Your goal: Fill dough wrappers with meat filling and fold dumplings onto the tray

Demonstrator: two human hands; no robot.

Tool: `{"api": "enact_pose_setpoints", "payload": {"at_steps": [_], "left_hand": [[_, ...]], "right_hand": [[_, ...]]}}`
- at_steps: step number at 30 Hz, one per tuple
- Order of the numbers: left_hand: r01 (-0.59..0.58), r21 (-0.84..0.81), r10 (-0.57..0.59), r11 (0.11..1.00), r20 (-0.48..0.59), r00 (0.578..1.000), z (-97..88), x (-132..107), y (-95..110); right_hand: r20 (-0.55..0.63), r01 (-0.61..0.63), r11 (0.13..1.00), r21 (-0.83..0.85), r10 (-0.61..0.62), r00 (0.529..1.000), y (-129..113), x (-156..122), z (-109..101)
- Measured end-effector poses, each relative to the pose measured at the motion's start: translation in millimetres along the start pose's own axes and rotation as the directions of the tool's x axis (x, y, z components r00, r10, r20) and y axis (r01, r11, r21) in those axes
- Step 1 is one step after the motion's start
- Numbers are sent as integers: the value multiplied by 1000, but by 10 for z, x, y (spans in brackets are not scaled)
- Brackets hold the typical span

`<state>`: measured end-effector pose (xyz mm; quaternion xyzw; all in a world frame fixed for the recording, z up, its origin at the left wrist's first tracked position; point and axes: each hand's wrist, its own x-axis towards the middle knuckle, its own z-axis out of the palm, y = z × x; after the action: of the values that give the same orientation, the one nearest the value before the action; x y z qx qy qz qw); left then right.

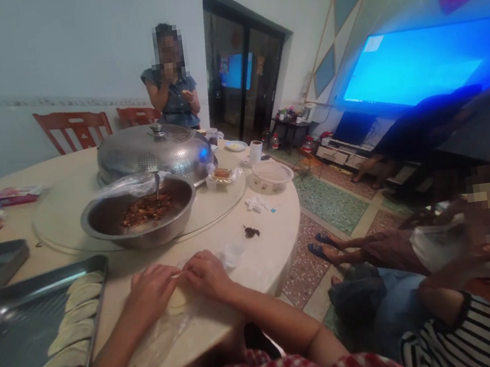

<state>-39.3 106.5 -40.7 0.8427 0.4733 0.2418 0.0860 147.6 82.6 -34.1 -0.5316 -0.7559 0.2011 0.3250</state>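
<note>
My left hand (156, 286) and my right hand (206, 276) meet over the table's near edge, fingertips pinched together. Between them is a dumpling, mostly hidden by the fingers, with only a little pale dough showing. Just under my hands lie round dumpling wrappers (178, 302), close to a sheet of clear plastic (158, 346). On the left, several folded dumplings (73, 337) form a row along the right side of a grey metal tray (11, 337). Beyond my hands stands a steel bowl (173, 216) of brown chopped filling (147, 210), with a spoon handle and plastic bag at its rim.
A large domed steel lid (133, 149) covers the turntable's (57, 218) far part. A plastic food box (223, 177), white basket (273, 175) and crumpled tissue (256, 204) lie to the right. One person (174, 94) stands across the table; others sit at the right.
</note>
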Motion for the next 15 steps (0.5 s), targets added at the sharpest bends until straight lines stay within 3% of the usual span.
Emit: {"api": "enact_pose_setpoints", "payload": {"at_steps": [6, 10, 15], "left_hand": [[85, -167, -82, 982, 27, 996, -115, -93, 26], [159, -278, -154, 947, 37, 987, -196, -192, 110], [338, -561, -343, 755, 102, 934, -250, -275, 211]], "right_hand": [[95, -30, 989, 146, 16, 995, -127, -43, -87], [145, -125, 952, 278, 87, 986, -198, -23, -173], [255, -290, 826, 483, 184, 949, -260, 27, -257]]}}
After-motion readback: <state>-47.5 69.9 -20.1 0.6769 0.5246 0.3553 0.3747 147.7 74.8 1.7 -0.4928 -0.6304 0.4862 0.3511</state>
